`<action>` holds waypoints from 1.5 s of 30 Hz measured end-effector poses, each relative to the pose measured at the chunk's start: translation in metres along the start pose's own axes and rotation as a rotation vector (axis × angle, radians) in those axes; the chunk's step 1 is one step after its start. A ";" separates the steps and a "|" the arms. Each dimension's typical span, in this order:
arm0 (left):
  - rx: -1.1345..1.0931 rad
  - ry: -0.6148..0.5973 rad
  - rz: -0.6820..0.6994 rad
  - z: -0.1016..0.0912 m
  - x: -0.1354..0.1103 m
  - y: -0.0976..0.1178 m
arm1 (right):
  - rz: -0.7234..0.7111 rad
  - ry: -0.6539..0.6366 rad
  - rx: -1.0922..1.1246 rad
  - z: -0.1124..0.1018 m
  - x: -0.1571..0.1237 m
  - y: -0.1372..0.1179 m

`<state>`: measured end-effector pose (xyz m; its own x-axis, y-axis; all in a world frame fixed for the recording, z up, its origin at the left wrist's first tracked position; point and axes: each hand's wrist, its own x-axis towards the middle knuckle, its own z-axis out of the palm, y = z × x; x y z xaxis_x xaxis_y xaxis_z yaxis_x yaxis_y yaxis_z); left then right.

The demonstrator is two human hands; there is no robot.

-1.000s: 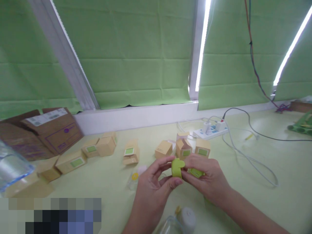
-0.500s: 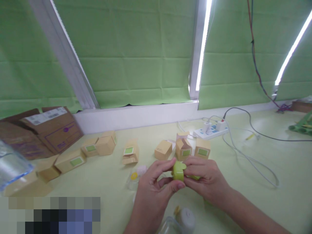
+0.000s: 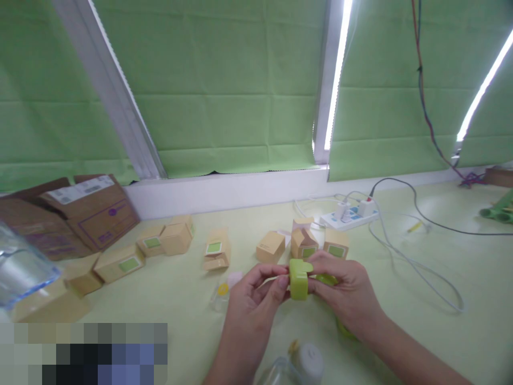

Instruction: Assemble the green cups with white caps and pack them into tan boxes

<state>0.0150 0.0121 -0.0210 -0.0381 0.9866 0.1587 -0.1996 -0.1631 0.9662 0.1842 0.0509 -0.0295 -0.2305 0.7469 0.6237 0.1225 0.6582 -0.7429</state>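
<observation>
Between my two hands, above the table, is a lime-green plastic part with a rounded block shape and a small tab at its top right. My right hand pinches its right side; more green plastic shows under and behind these fingers. My left hand is closed, thumb and fingertips pressed together at the part's left edge. What lies between those fingertips is hidden. Below the hands stand a white round piece with a yellow bit beside it and a clear plastic container, cut off by the frame edge.
Small tan boxes with green labels, such as an opened one, stand across the back. Left is a large brown carton. A clear piece with a yellow part lies beside my left hand. A power strip with cables sits back right.
The green part has turned, showing a broader face, and sits slightly further right. My left thumb has moved from beneath it up to its left edge. The camera view has shifted slightly.
</observation>
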 end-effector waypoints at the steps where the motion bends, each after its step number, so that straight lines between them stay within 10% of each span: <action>1: 0.005 -0.006 -0.010 0.001 0.000 0.002 | -0.014 -0.007 -0.017 0.000 0.000 0.000; 11: 0.394 0.006 0.124 -0.004 -0.003 -0.001 | 0.003 0.038 -0.096 -0.006 0.003 0.001; 17: 0.670 0.001 0.228 -0.005 -0.007 -0.002 | -0.038 -0.196 -0.165 -0.001 -0.003 -0.005; 29: 1.431 -0.032 0.823 -0.018 0.000 0.003 | -0.139 -0.170 -0.301 -0.006 0.003 -0.007; 45: 1.284 -0.177 0.490 -0.036 0.002 0.008 | -0.086 -0.141 -0.276 -0.008 0.002 0.003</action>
<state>-0.0215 0.0128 -0.0200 0.3009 0.8339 0.4627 0.8331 -0.4660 0.2979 0.1920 0.0553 -0.0283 -0.3805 0.6795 0.6273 0.3499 0.7336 -0.5825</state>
